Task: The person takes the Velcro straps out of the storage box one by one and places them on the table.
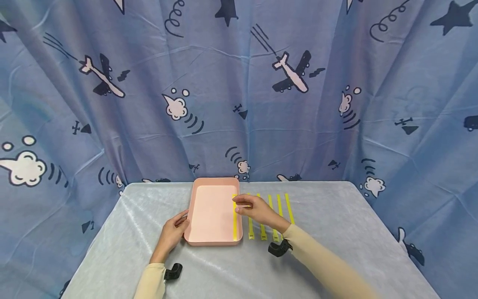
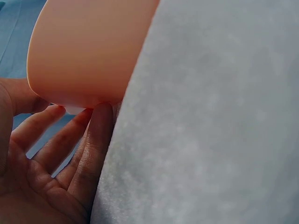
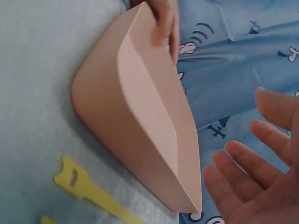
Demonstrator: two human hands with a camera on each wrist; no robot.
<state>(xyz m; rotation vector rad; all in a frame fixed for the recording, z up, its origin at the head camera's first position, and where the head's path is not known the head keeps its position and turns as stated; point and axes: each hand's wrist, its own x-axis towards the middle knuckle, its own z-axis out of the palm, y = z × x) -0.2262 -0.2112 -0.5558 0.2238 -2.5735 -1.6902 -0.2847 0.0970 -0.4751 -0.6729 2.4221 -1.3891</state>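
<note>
A shallow pink tray (image 1: 213, 211) lies on the table, with one yellow strap (image 1: 235, 226) lengthwise inside its right edge. My left hand (image 1: 172, 233) holds the tray's left side; in the left wrist view its fingertips (image 2: 100, 114) touch the outer wall and the thumb is at the rim. Over the tray's right rim hovers my right hand (image 1: 257, 209). Seen in the right wrist view, the right hand (image 3: 257, 182) has its fingers spread apart with nothing between them. Several yellow hook-and-loop cable ties (image 1: 263, 234) lie beside the tray, partly hidden under the right arm.
A pale grey cloth covers the table (image 1: 336, 232). Behind the table hangs a blue curtain (image 1: 209, 83) with planes and stars. In the right wrist view, a slotted tie head (image 3: 72, 177) lies close to the tray's outer wall. Both wrists wear black camera bands.
</note>
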